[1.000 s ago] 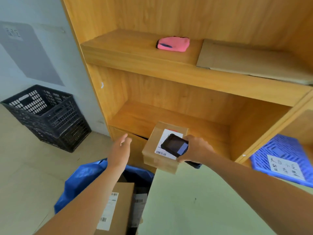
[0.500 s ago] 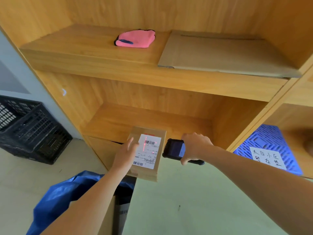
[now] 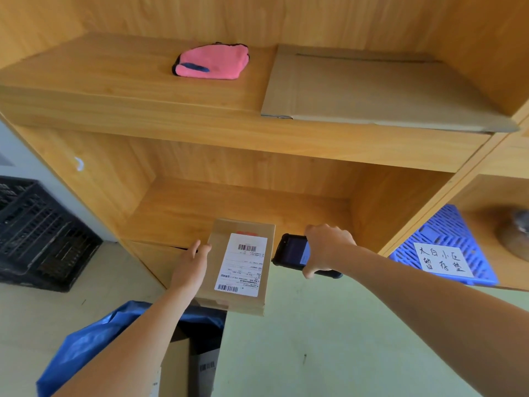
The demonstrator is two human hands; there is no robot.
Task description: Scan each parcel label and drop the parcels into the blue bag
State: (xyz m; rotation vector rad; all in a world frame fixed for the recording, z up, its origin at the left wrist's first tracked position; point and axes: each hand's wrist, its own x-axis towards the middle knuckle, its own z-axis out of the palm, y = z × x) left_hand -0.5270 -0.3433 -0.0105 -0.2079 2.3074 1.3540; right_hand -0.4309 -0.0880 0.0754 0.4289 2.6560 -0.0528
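A small brown cardboard parcel (image 3: 220, 270) with a white barcode label (image 3: 242, 265) lies at the far left corner of the pale green table (image 3: 329, 339). My left hand (image 3: 190, 266) grips its left side. My right hand (image 3: 325, 249) holds a black handheld scanner (image 3: 290, 250) just right of the parcel, its head towards the label. The blue bag (image 3: 94, 348) stands open on the floor below the table's left edge, with labelled parcels (image 3: 200, 365) inside it.
A wooden shelf unit (image 3: 229, 130) rises behind the table; its upper shelf carries a pink cloth (image 3: 211, 63) and a flat cardboard sheet (image 3: 372, 87). A blue plastic crate (image 3: 446, 247) with a handwritten note sits at right. Black crates (image 3: 34, 236) are stacked on the floor at left.
My left hand reached the parcel and took hold of its left side. The scanner moved off the label to the parcel's right; the red scan line seen half a second ago is gone.
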